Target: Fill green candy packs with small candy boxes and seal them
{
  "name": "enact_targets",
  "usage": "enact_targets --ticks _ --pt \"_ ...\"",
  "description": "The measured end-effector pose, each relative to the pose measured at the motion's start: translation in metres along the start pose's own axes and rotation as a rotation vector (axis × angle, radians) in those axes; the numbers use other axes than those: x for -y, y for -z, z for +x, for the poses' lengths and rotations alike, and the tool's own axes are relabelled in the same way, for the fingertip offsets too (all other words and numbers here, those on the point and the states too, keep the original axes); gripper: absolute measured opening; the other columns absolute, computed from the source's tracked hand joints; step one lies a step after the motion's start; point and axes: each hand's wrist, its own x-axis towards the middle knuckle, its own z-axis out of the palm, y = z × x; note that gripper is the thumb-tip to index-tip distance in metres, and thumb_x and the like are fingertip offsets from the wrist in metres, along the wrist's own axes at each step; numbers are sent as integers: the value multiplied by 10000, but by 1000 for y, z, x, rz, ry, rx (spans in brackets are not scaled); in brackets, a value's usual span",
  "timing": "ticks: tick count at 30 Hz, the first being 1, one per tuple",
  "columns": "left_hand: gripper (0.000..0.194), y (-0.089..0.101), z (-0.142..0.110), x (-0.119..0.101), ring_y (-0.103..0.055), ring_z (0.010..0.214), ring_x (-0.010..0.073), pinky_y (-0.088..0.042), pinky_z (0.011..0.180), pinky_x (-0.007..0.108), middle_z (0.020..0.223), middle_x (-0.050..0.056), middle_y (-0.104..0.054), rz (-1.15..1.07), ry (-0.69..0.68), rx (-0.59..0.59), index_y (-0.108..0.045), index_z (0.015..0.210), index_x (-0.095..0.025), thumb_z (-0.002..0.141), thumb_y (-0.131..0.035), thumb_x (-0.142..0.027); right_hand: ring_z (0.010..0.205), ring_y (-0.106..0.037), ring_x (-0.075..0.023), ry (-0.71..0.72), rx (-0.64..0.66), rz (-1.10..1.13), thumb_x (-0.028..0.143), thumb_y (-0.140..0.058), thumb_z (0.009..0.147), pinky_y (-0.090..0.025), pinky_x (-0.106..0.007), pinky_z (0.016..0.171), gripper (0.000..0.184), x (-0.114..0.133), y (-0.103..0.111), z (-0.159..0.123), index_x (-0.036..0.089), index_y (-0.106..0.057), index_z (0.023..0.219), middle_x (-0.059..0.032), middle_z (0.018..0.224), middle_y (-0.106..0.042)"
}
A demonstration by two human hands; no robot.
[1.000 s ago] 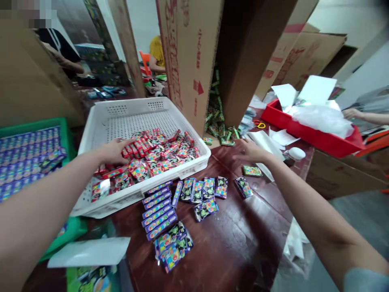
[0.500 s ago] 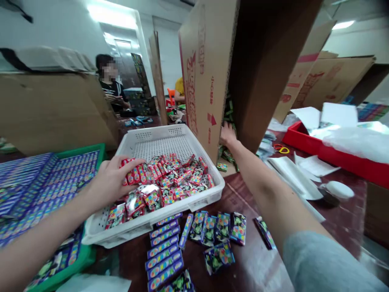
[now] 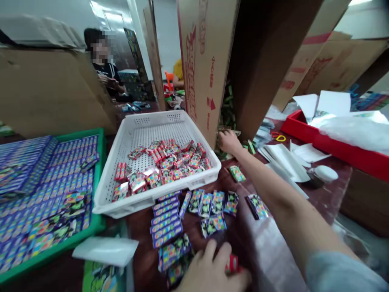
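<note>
My left hand [image 3: 212, 269] is at the bottom middle, low over the dark table, its fingers closed around small red candy boxes [image 3: 232, 263]. Under and beside it lie purple boxes [image 3: 166, 227] in a row and several dark-purple packets [image 3: 213, 225]. My right hand [image 3: 228, 141] reaches into the mouth of a tall cardboard box [image 3: 206, 73], among small green boxes [image 3: 227, 101]. Its fingertips are hidden there, so I cannot see a grip. Behind my left hand stands a white perforated basket [image 3: 154, 198] partly filled with red boxes [image 3: 170, 162].
At left is a green tray [image 3: 101, 162] packed with purple boxes. White paper sheets [image 3: 284, 162], yellow-and-red scissors [image 3: 278, 136] and a red bin [image 3: 343, 148] are at right. A person [image 3: 105, 69] sits beyond a cardboard panel [image 3: 54, 89].
My left hand has moved from the white basket to the near table, carrying red boxes. My right hand remains at the cardboard box, and a green packet lies nearer on the table. The view has tilted down.
</note>
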Motion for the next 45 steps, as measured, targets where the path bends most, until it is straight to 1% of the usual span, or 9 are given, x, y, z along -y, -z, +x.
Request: enact_targets --ticks 6,11,16,20,26,31,35,41,45 --pt "454 15 23 -12 -532 1195 334 -553 833 437 1330 103 -552 152 -90 38 -545 1403 -422 982 -567 -254 1181 -552 -342 -58 -170 361 403 -491 979 -436 -522 1035 519 -10 32 -169 164 -393 1429 -163 1385 -560" --pt "889 11 27 -11 -431 1315 430 -349 1072 680 1413 157 -521 149 -108 -9 -505 1459 -328 693 -830 -640 1015 -652 -238 -177 29 929 488 -472 1017 -552 -413 896 365 10 28 -342 273 -399 1302 -81 1177 -633" --pt "547 5 29 -32 -333 1446 389 27 1211 707 1424 113 -570 178 -117 -123 -585 1365 -232 855 -699 -393 1087 -673 -244 -207 59 928 484 -620 956 -580 -429 921 427 4 3 -435 296 -393 1265 -97 1210 -633" --pt "489 1 44 -57 -337 1458 350 95 1233 652 1387 122 -599 246 -208 -119 -613 1328 -171 845 -649 -243 1305 -561 -314 -152 78 819 487 -730 876 -426 -552 1122 410 -24 12 -449 270 -552 1175 -120 1321 -621" --pt "787 -7 56 -71 -423 1361 398 55 1208 685 1314 166 -636 320 -206 -94 -611 1363 -167 771 -713 -676 1368 -490 -317 18 201 394 512 -690 888 -419 -501 1121 658 -27 32 -443 234 -482 1446 -139 1480 -545" --pt "853 -14 53 -72 -495 1277 360 64 1211 655 1308 185 -646 259 -167 -37 -448 1509 -109 816 -667 -556 1115 -636 -393 -154 237 181 534 -567 934 -466 -547 976 497 -12 35 -441 170 -622 1268 -193 1170 -711" --pt "996 -15 52 -78 -475 1318 345 93 1223 615 1394 242 -588 181 -137 -16 -252 1568 17 781 -652 -445 920 -735 -361 -362 317 161 530 -364 1018 -518 -448 796 596 -7 40 -441 145 -435 1467 -163 973 -770" --pt "721 -21 50 -71 -455 1351 345 83 1221 648 1395 141 -624 129 -151 9 -502 1463 -143 832 -624 -469 882 -759 -375 -432 410 165 535 -347 1017 -519 -442 746 655 -32 44 -432 130 -380 1530 -188 942 -784" --pt "758 -16 44 -72 -407 1418 346 95 1224 654 1490 130 -565 127 -157 -7 -461 1499 -147 846 -653 -482 778 -763 -271 -363 511 296 424 -347 1040 -544 -363 734 557 -51 44 -426 142 -398 1517 -61 725 -763"
